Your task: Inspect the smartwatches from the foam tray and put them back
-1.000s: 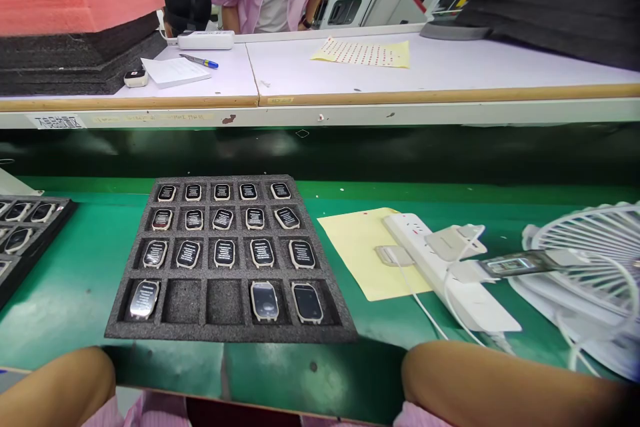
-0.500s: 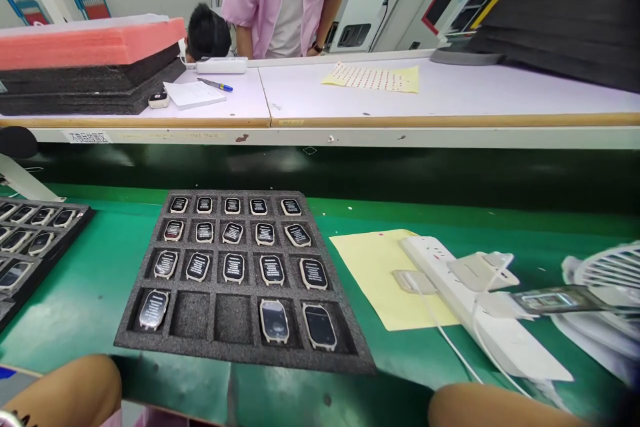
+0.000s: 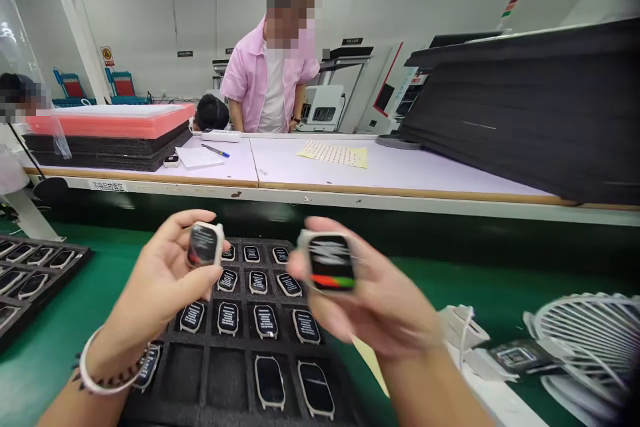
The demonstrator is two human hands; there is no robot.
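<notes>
My left hand (image 3: 155, 287) is raised over the black foam tray (image 3: 235, 373) and pinches a watch body (image 3: 204, 245) with a dark screen. To its right, my right hand (image 3: 380, 300) grips a second watch body (image 3: 330, 261), blurred, its screen showing a red and green stripe. The tray below holds several watch bodies in pockets; two pockets in its near row are bare.
A second tray of watch bodies (image 3: 30, 267) lies at the far left. A white power strip (image 3: 480, 373), chargers and a white fan (image 3: 595, 340) sit at the right. Behind, a raised white bench (image 3: 400, 173) carries foam stacks and papers. A person in a pink shirt (image 3: 273, 80) stands beyond it.
Both hands came up from below the table edge, each holding a watch body. The view tilted upward, showing more of the room.
</notes>
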